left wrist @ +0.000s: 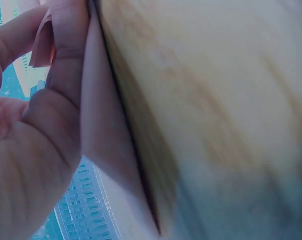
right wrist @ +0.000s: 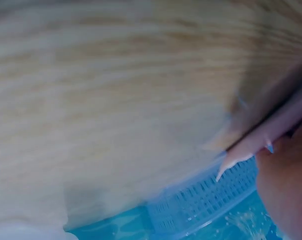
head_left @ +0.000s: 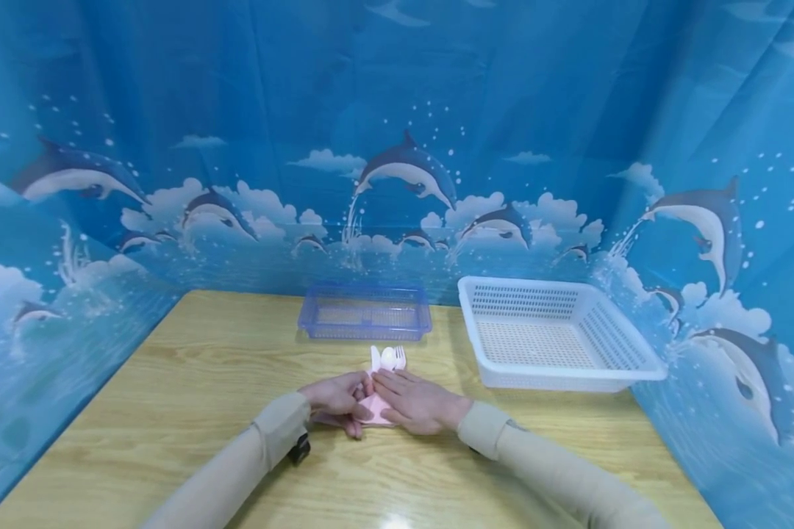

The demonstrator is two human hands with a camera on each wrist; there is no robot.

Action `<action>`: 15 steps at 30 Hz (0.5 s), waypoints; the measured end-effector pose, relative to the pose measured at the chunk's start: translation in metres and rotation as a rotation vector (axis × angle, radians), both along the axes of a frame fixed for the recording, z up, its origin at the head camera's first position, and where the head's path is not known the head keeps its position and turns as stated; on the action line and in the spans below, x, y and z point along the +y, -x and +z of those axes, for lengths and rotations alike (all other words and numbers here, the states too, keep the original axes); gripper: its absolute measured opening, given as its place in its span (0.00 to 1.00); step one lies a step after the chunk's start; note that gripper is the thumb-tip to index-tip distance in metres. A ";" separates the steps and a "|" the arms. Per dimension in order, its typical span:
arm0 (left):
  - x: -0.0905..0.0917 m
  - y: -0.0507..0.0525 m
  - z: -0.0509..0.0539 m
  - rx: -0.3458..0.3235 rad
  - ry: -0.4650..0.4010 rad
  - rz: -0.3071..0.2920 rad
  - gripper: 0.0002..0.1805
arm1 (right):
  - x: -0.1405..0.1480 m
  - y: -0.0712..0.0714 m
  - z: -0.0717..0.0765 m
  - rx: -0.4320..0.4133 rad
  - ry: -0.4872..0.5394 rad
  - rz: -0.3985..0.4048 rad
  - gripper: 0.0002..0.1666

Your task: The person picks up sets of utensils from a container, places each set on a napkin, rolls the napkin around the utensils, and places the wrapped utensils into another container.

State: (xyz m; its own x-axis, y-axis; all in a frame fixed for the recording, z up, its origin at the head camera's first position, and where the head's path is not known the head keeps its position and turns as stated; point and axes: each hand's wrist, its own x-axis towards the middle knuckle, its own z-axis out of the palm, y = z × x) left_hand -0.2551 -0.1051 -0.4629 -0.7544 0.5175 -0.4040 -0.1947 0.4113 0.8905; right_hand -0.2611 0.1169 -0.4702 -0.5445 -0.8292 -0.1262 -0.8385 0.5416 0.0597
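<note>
A pink napkin [head_left: 374, 408] lies on the table near its middle, partly covered by both hands. From its far edge stick out the tops of a white plastic knife [head_left: 375, 358], a spoon [head_left: 387, 358] and a fork [head_left: 400, 358], side by side; their lower parts are hidden. My left hand [head_left: 336, 397] pinches a folded part of the napkin at its left side; the left wrist view shows a pink flap [left wrist: 42, 50] between the fingers. Across the napkin's right side my right hand [head_left: 423, 405] rests palm down, fingers extended. In the right wrist view only a napkin edge [right wrist: 255, 140] shows beside that hand.
Behind the cutlery stands a blue-purple plastic basket [head_left: 365, 333]. A larger white plastic basket [head_left: 562, 379] is at the back right of the wooden table [head_left: 192, 367]. A blue dolphin-print curtain [head_left: 291, 95] hangs around the table's back and sides.
</note>
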 end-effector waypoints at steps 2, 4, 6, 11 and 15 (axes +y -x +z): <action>0.000 0.000 0.000 0.002 -0.007 0.003 0.18 | 0.000 0.002 -0.003 0.016 0.008 0.028 0.37; 0.000 0.000 0.000 0.009 -0.013 0.005 0.17 | 0.000 0.004 -0.006 0.023 0.009 0.038 0.38; 0.000 -0.001 0.003 0.012 -0.012 0.013 0.17 | 0.000 0.006 -0.008 0.025 0.011 0.041 0.38; -0.003 -0.002 0.009 0.087 0.064 -0.013 0.16 | -0.001 0.007 -0.013 0.016 0.007 0.038 0.37; -0.005 0.001 0.014 0.197 0.171 -0.082 0.14 | -0.001 0.005 -0.012 0.016 0.001 0.020 0.36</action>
State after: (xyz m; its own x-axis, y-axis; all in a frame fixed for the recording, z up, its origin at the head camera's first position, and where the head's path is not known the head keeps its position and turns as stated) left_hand -0.2558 -0.1098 -0.4488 -0.7857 0.5168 -0.3401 0.0157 0.5662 0.8241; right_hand -0.2658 0.1161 -0.4826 -0.5294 -0.8404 -0.1165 -0.8484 0.5244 0.0726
